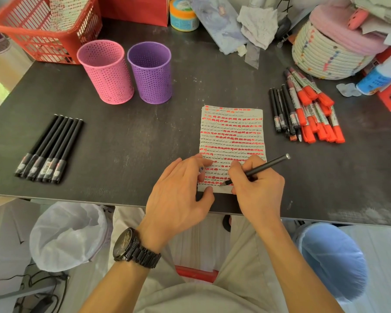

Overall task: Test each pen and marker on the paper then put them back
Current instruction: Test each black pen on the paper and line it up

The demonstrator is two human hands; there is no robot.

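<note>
Right hand (259, 190) pinches the pen (263, 167); left hand (178, 193), fingers spread, pins the paper (233, 134). Keep it pinned, scribble lightly.

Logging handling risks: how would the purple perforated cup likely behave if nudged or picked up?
The purple cup stands upright with nothing visible inside, so it is probably light and may slide or tip if pushed near its rim. Its perforated wall looks rigid, likely easy to grip. The pink cup close beside it could get knocked.
</note>
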